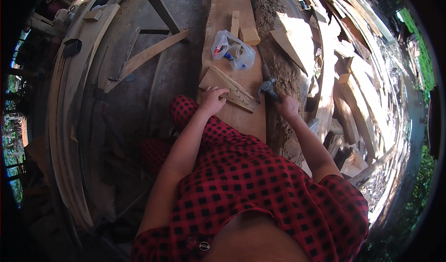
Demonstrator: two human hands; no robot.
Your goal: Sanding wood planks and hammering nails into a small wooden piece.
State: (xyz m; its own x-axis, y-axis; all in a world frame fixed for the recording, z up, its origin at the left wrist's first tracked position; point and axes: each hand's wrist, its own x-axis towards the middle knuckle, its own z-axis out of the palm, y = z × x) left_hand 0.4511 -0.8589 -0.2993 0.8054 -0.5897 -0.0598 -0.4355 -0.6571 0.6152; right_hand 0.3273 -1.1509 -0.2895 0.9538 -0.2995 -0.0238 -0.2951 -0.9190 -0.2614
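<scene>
My left hand (213, 101) lies at the near left edge of a short, wedge-shaped piece of wood (236, 89), its fingers bent over it. That piece rests on a long wooden plank (253, 128) in front of me. To the right, my right hand (287, 106) is closed round the dark handle of a hammer (268, 86). The grey hammer head is beside the right end of the wood piece, close to the plank's edge. Just beyond lies a clear plastic bag (235, 53) with small red and blue things in it.
Two small wood blocks, one of them a squarish block (250, 36), sit past the bag. A rough bark-edged log (284, 134) runs along the plank's right. Piled boards (351, 106) fill the right side. Long planks (65, 118) and a wooden strip (153, 53) lie left.
</scene>
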